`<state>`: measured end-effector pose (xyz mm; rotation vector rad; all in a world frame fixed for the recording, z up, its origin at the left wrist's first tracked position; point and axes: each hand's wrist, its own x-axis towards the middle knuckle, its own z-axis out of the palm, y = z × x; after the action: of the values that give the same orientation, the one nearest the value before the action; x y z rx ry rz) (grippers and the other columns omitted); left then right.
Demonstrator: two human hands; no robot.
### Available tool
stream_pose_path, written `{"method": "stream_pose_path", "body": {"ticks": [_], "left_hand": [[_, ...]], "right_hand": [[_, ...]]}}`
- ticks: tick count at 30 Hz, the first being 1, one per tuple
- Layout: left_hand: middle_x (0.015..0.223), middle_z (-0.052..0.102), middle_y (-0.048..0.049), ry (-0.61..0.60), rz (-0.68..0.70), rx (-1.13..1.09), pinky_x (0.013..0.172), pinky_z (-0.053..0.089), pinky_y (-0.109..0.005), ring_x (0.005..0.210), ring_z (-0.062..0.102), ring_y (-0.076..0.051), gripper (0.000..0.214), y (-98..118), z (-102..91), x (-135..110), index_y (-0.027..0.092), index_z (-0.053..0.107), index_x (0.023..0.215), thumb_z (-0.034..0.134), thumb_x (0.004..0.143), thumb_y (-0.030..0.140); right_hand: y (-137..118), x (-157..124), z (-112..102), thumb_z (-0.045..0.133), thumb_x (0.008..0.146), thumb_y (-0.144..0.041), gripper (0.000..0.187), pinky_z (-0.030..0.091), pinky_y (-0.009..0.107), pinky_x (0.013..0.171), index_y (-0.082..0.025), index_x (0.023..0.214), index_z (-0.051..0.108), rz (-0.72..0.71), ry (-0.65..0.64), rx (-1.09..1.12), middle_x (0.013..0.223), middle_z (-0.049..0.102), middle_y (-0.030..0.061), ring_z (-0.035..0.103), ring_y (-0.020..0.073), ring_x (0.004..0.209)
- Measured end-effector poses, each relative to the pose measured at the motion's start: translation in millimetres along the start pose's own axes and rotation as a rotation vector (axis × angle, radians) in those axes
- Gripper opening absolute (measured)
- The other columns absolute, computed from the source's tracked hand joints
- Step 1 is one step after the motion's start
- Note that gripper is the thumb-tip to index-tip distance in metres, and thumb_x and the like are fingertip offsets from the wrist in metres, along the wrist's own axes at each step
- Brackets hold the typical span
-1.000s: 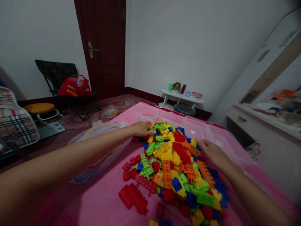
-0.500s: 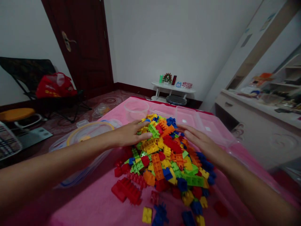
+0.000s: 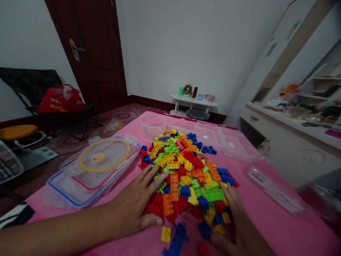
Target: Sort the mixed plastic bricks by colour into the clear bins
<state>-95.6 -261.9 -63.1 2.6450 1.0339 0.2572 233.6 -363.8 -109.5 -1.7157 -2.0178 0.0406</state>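
Observation:
A heap of colourful plastic building blocks (image 3: 183, 167) lies on the pink tablecloth (image 3: 271, 220). My left hand (image 3: 135, 199) rests against the heap's near left side, fingers spread and open, touching red and green blocks. On the near right side, my right hand (image 3: 234, 217) is curved along the edge of the heap, its fingers apart and partly hidden at the bottom. Between the two hands lie a loose yellow block (image 3: 166, 234) and a blue toothed block (image 3: 178, 237). Neither hand has a block lifted.
Stacked clear lids (image 3: 87, 185) with coloured rims lie left of the heap. Behind it stand a round clear tub (image 3: 153, 128) and rectangular clear containers (image 3: 209, 135). Another clear container (image 3: 274, 188) is at the right edge. A dresser (image 3: 287, 131) stands beyond the table's right side.
Both hands have come back towards me from the heap's far sides to its near sides. Blocks on the left and right edges have been pushed inward, and the lids are now uncovered.

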Motion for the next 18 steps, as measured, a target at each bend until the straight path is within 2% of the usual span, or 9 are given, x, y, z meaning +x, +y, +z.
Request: {"method": "stream_pose_path", "body": {"ticks": [4,8,12,18], "left_hand": [[0.152,0.019,-0.0136,0.049,-0.052,-0.008,0.106,0.027,-0.059,0.137,0.019,-0.039,0.101,7.9,3.9,22.2,0.031,0.005,0.148,0.052,0.068,0.073],[0.145,0.031,-0.0139,0.131,-0.1,-0.019,0.103,0.032,-0.055,0.132,0.03,-0.037,0.107,14.3,5.2,40.8,0.03,0.007,0.148,0.057,0.063,0.073],[0.141,0.035,-0.0113,0.226,-0.106,-0.035,0.099,0.04,-0.046,0.126,0.039,-0.032,0.106,19.9,4.7,60.5,0.032,0.009,0.147,0.066,0.063,0.061],[0.139,0.036,-0.0085,0.287,-0.045,0.008,0.095,0.045,-0.038,0.123,0.044,-0.028,0.098,24.7,-11.6,103.3,0.03,0.013,0.145,0.069,0.065,0.044]], "right_hand": [[-12.8,35.6,9.5,0.059,0.077,-0.048,0.088,0.037,0.055,0.101,-0.024,0.146,0.01,0.04,0.071,0.024,0.152,0.015,0.0148,0.021,0.0351,0.138],[-20.3,57.5,14.8,0.069,0.066,-0.046,0.093,0.034,0.053,0.104,-0.022,0.142,0.021,0.015,0.138,0.046,0.148,0.025,0.0155,0.028,0.0344,0.135],[-23.9,75.7,20.2,0.072,0.063,-0.04,0.092,0.033,0.05,0.106,-0.022,0.14,0.024,0.031,0.197,0.124,0.147,0.028,0.0145,0.028,0.032,0.135],[-23.9,127.2,9.3,0.067,0.069,-0.033,0.065,0.031,0.046,0.108,-0.02,0.127,0.041,0.02,0.248,0.257,0.143,0.035,0.0136,0.033,0.0274,0.133]]}}
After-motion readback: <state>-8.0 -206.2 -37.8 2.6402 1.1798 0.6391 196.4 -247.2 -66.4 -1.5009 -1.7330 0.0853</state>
